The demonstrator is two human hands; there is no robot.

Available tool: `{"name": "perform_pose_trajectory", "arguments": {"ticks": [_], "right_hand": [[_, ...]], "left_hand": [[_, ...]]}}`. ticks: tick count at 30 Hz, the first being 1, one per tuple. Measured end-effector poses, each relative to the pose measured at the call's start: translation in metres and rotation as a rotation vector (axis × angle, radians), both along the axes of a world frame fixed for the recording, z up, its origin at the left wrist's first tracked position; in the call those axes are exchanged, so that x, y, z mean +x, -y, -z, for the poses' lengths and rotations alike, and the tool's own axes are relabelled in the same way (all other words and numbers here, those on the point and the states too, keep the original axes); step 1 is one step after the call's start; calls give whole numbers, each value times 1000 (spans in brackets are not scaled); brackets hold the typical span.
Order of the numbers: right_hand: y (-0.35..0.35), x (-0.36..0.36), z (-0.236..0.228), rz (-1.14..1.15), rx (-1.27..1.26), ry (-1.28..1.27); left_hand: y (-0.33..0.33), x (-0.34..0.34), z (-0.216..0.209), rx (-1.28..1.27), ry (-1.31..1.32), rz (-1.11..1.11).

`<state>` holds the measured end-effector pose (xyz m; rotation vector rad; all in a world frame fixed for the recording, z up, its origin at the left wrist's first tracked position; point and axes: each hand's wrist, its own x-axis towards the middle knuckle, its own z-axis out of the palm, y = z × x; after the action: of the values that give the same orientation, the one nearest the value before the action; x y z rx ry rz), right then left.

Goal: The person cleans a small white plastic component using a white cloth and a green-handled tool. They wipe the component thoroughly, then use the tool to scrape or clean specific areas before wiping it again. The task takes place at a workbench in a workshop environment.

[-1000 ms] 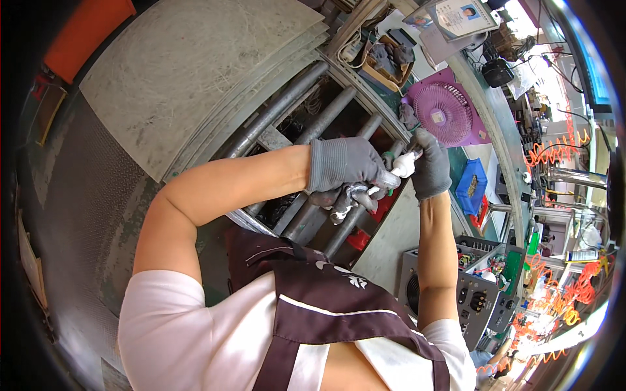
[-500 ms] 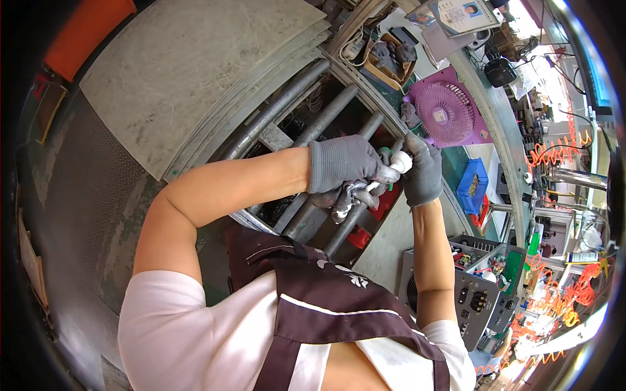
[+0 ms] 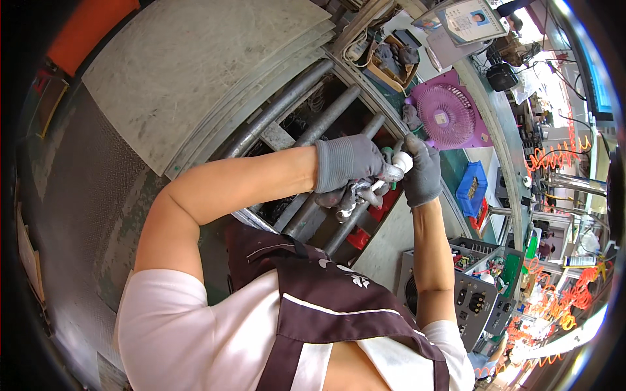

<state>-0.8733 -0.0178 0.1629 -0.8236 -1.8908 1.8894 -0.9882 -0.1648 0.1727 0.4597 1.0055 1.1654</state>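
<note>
Both of my hands wear grey work gloves and meet over the roller conveyor. A small white thing with a rounded end sits between them; its exact kind is unclear. My left hand is closed around its lower side, thumb against it, and white smears show on the fingertips. My right hand is closed at its upper end, fingers bent. A bit of green shows behind the white thing, mostly hidden by the gloves.
Flat grey boards lie stacked at the far left. Beyond my right hand are a purple fan, a blue bin and a cardboard box with dark gloves. An opened equipment case stands near my right forearm.
My left hand has shifted very slightly to the right. Both hands keep their hold on the white thing, and the whole view has moved a little.
</note>
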Motion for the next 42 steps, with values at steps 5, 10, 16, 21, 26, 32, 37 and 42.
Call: {"name": "perform_pose_trajectory", "arguments": {"ticks": [5, 10, 16, 21, 26, 32, 37, 42], "right_hand": [[-30, 2, 14, 19, -8, -83], [-15, -1, 8, 14, -35, -8], [-20, 1, 8, -101, -84, 32], [-54, 3, 14, -121, -58, 70], [-25, -4, -7, -117, -41, 46], [-11, 0, 2, -116, 13, 52], [-5, 5, 9, -141, -163, 43], [1, 2, 13, -179, 319, 80]], "left_hand": [[-4, 2, -6, -46, -13, -32], [-5, 1, -5, -65, -10, -48], [-2, 2, -3, -55, -23, -21], [2, 4, -14, -48, -71, 18], [-1, 3, -10, -30, -3, -16], [-1, 3, -3, -46, -4, -32], [-1, 1, 14, -66, 37, -16], [6, 8, 10, -95, 55, -96]]}}
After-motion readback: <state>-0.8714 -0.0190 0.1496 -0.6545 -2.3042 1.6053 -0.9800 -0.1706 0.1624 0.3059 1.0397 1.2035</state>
